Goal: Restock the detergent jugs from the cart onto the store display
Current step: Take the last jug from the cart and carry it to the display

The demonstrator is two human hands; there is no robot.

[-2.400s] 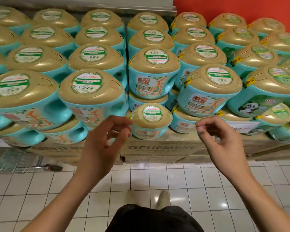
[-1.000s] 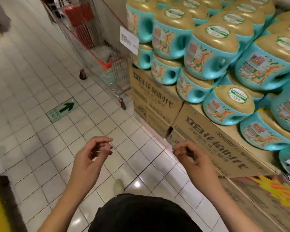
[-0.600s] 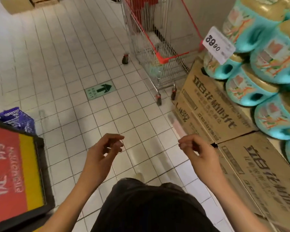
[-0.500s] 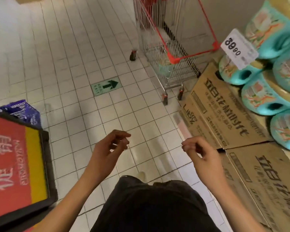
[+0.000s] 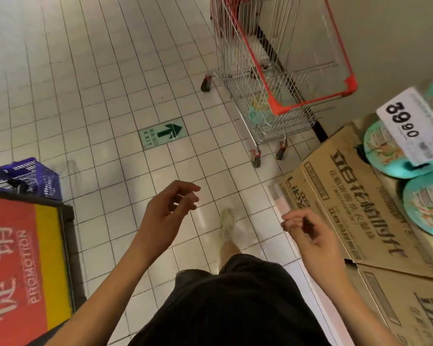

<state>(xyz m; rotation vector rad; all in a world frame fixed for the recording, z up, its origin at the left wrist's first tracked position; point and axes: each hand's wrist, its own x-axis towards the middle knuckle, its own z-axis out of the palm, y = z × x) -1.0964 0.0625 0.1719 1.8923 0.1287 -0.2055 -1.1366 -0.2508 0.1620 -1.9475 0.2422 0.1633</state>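
A wire shopping cart (image 5: 280,78) with a red rim stands ahead on the white tile floor, with a teal detergent jug (image 5: 259,113) lying in its bottom. At the right edge, teal jugs (image 5: 425,208) with tan tops rest on brown cardboard boxes (image 5: 355,196) of the display. My left hand (image 5: 170,208) and my right hand (image 5: 308,233) hang in front of me, fingers loosely curled and apart, holding nothing. Both are well short of the cart.
A white price tag reading 39.90 (image 5: 415,128) hangs over the jugs. A red and yellow promotion stand (image 5: 23,270) fills the lower left, with a blue plastic crate (image 5: 23,176) behind it. A green exit arrow (image 5: 163,134) marks the floor.
My view has swung left from the stacked jugs to the aisle and cart. Both hands stay empty and raised, and I have stepped closer to the cart.
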